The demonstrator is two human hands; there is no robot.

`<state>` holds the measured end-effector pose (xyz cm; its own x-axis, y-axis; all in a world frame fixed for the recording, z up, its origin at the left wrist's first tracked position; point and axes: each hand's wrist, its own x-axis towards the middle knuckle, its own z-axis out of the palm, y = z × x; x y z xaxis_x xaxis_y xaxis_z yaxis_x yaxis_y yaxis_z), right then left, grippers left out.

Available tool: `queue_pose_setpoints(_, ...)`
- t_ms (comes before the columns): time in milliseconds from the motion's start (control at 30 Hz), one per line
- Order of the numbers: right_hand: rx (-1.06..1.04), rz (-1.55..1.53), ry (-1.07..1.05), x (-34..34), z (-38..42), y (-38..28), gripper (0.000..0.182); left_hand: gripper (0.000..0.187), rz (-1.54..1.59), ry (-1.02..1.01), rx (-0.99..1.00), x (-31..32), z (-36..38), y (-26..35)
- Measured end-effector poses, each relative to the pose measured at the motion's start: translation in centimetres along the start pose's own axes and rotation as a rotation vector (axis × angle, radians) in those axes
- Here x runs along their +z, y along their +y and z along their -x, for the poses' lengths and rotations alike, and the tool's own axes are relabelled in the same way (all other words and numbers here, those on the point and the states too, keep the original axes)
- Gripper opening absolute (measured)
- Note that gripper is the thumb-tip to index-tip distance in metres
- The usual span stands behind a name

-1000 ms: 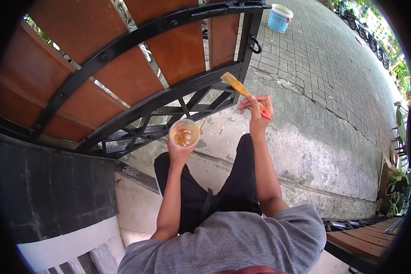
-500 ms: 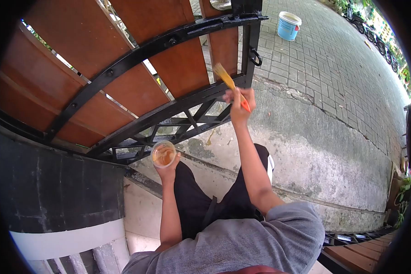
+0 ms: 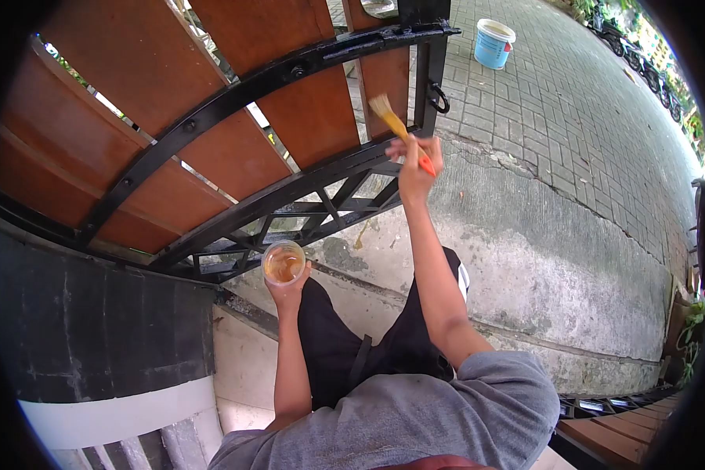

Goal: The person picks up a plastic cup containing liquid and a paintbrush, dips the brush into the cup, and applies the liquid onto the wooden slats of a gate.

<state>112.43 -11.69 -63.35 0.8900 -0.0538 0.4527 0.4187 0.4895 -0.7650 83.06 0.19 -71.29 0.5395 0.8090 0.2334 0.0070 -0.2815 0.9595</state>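
Note:
My right hand (image 3: 417, 166) grips a paintbrush (image 3: 395, 124) by its handle, which ends in orange. Its pale bristles point up and to the left, overlapping the rightmost brown plank (image 3: 385, 74) of the gate in this view. Lower down, my left hand (image 3: 288, 291) is wrapped round a clear plastic cup (image 3: 283, 263) that has amber-brown liquid in it. The cup's open top faces me, close by the lattice at the gate's lower edge. Brown planks in a black metal frame (image 3: 294, 185) make up the gate.
A light blue bucket (image 3: 493, 47) stands on the paving bricks (image 3: 556, 117) beyond the gate. Rough concrete (image 3: 525, 266) slopes at my right. A black and white wall (image 3: 125, 329) is at lower left, and parked motorcycles (image 3: 642, 66) line the far right.
My right hand has moved slightly up and right with the brush, whose bristles now sit higher on the plank. The cup in my left hand has tilted a little.

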Motion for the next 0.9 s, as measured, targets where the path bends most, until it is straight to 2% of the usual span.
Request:
queue_pose_setpoints(133,0.085,-0.02,0.104,0.0,0.3,-1.0,0.015,0.065,0.069,0.007,-0.025,0.1,-0.4,-0.2)
queue_pose_setpoints(233,0.006,-0.113,0.055,2.6,-3.5,-3.6,0.016,0.064,-0.011,-0.006,0.059,0.3,-0.4,-0.3)
queue_pose_setpoints(333,-0.181,-0.219,0.039,4.2,-6.5,-6.3,0.014,0.063,-0.078,-0.018,0.165,0.2,-0.3,-0.5)
queue_pose_setpoints(433,-0.128,-0.178,0.037,3.3,-6.6,-3.9,0.016,0.063,-0.031,-0.011,0.051,0.3,0.0,0.3)
queue_pose_setpoints(567,-0.039,-0.182,0.101,1.0,-4.1,-2.5,0.016,0.063,-0.008,-0.017,0.072,0.4,-0.3,0.0)
queue_pose_setpoints(667,-0.101,-0.25,0.074,2.6,-5.1,-5.4,0.017,0.063,-0.024,-0.028,0.095,0.4,0.1,0.3)
queue_pose_setpoints(733,-0.134,-0.215,0.017,3.5,-6.0,-4.1,0.017,0.062,-0.024,-0.046,0.093,0.6,0.1,0.4)
queue_pose_setpoints(900,0.048,-0.023,-0.001,-1.2,0.5,0.2,0.015,0.062,-0.005,-0.022,0.058,0.8,-0.1,0.5)
